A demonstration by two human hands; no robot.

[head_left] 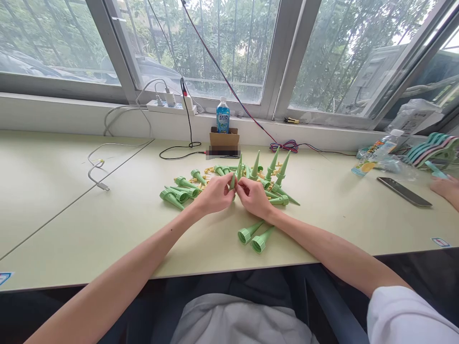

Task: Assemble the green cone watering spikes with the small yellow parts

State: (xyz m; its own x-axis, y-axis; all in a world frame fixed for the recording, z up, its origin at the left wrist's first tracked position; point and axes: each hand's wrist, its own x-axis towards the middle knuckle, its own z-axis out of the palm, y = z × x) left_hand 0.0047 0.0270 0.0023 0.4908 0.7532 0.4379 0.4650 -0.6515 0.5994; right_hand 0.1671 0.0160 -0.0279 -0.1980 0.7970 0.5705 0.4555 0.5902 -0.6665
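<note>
My left hand (217, 193) is closed around a green plastic watering spike (233, 180), its pointed tip up. Against it, my right hand (254, 195) has its fingers pinched together at the spike's side; whatever lies between those fingertips is hidden. Several more green spikes surround both hands: some lie on their sides at the left (171, 198), and others stand point up at the right (283, 167). Small yellow plastic pieces (196, 180) are scattered among them. Close to the table's front edge, two spikes (258, 243) lie with their threaded open ends toward me.
A blue-labelled bottle (223, 117) stands in a small cardboard box (224, 139) behind the pile. Cables (287, 145) and a power strip (168, 107) run along the window. At right are a phone (404, 192), a drink bottle (378, 153), hangers (430, 148) and another person's hand (446, 188).
</note>
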